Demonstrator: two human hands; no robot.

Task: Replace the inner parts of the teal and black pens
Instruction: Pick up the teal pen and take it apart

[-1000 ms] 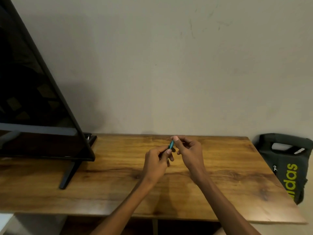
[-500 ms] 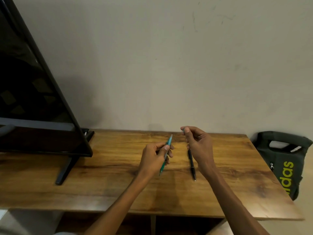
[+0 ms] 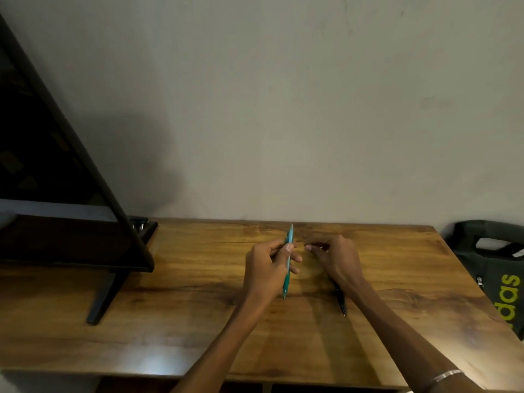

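Observation:
My left hand point(image 3: 266, 268) grips the teal pen point(image 3: 289, 239) around its middle. The pen stands nearly upright above the wooden table point(image 3: 198, 279), its tip pointing down and toward me. My right hand point(image 3: 336, 259) hovers just to the right of it, thumb and fingertips pinched together close to the teal pen's upper half without touching it. Whether something small sits in that pinch is not visible. The black pen point(image 3: 341, 303) lies flat on the table under my right wrist, with only its near end showing.
A large dark screen point(image 3: 51, 171) on a black stand point(image 3: 105, 296) fills the table's left side. A dark bag with green lettering point(image 3: 499, 279) sits beyond the right edge. The wall runs along the table's far edge.
My hands parted from the top of the teal pen. The right hand pulled away to the right, then came back down close to the pen. The black pen came into view on the table.

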